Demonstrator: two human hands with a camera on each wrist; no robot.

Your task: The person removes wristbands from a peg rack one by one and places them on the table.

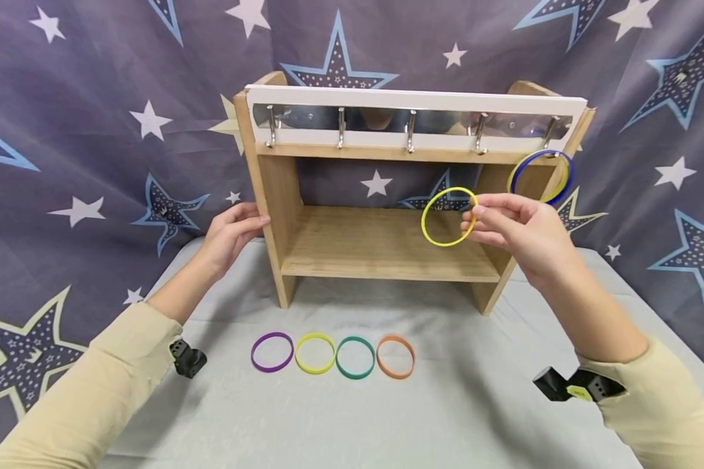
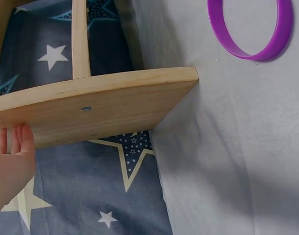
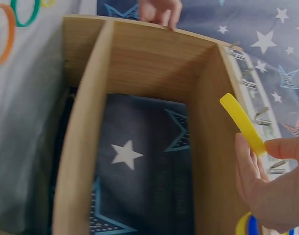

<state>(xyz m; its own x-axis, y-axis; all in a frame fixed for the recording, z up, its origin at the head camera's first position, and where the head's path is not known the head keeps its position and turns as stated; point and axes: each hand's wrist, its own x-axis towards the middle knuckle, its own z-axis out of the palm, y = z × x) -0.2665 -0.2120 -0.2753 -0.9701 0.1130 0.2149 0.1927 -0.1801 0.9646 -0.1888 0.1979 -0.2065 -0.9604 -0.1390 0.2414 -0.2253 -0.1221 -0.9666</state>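
In the head view, the right hand pinches one yellow ring by its right edge, thumb against fingers, in front of the wooden rack and below its hooks. The left hand grasps nothing; its fingers rest against the rack's left side. There are five hooks; a blue ring and another yellow one hang at the rightmost. Four rings lie in a row on the near cloth: one purple, one yellow, one green, one orange. That makes seven rings seen

In the left wrist view, the fingers touch the side's outer face; one purple ring shows, cut off

In the right wrist view, the held ring appears edge-on, a smooth flat band. It is probably light, bendy, slightly grippy and hard to break; a gentle pinch anywhere on the band should do, leaving the opposite edge free
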